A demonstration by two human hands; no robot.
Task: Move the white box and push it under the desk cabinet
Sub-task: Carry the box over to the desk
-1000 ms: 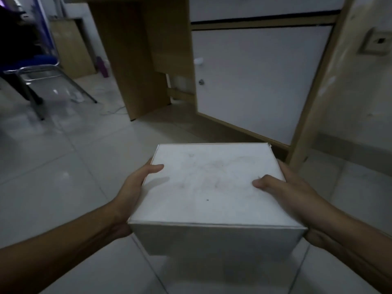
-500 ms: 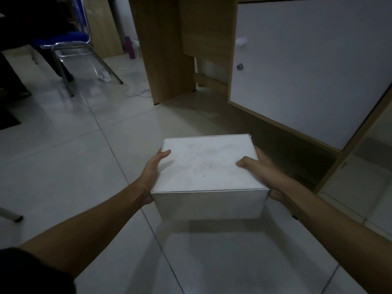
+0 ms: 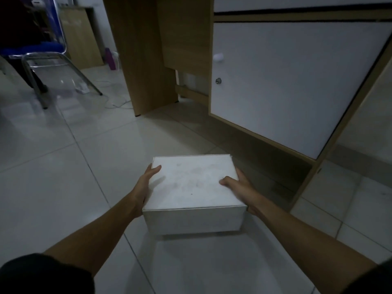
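Note:
The white box (image 3: 192, 187), rectangular with a scuffed lid, sits low over the tiled floor in the middle of the head view, its base at or just above the tiles. My left hand (image 3: 144, 183) grips its left side with the thumb on the lid. My right hand (image 3: 239, 185) grips its right side, thumb on top as well. The desk cabinet (image 3: 286, 85), with a white door and wooden frame, stands up and to the right. A dark gap (image 3: 275, 166) runs beneath it, just beyond the box's far right corner.
The desk's wooden side panel (image 3: 137, 56) stands to the left of the cabinet, with an open knee space between. A metal-framed chair (image 3: 53, 66) and a white cable (image 3: 114, 102) are at the far left. Pale tiles (image 3: 53, 187) cover the floor.
The box has gone down and away from me, from chest height toward the floor in front of the cabinet. Both hands kept their hold on its sides.

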